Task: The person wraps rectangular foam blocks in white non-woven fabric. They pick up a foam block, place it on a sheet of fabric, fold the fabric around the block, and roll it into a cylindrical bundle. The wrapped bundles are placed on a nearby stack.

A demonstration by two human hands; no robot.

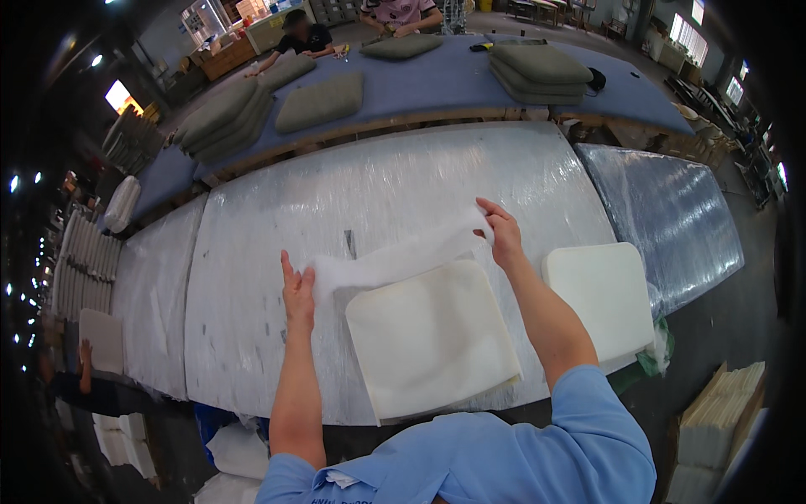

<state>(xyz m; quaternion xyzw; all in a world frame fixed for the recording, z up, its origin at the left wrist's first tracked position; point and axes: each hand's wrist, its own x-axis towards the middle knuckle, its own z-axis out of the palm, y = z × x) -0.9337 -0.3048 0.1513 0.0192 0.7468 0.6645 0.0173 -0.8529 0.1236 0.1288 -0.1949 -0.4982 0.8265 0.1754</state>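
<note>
In the head view, a person in a blue shirt (pixel 470 462) stands at the near side of a plastic-covered table (pixel 252 218). The left hand (pixel 298 294) is partly open, fingers pointing up, with one end of a white strip (pixel 395 259) caught at the thumb. The right hand (pixel 501 235) is half curled, pinching the strip's other end between thumb and fingers (the exact grip is hard to see from here). The strip sags between them, just beyond the far edge of a cream pad (pixel 432 340), its left end lower and wider.

A second pad (pixel 598 294) lies to the right, past the right forearm. Farther right is a dark plastic-wrapped table (pixel 672 223).

On the far blue table (pixel 445 84), grey-green cushions sit in a left stack (pixel 227 122) and a right stack (pixel 539 74), and two co-workers lean in at its far side. At the left, another person's hand (pixel 86 351) touches a pale pad (pixel 103 336).
</note>
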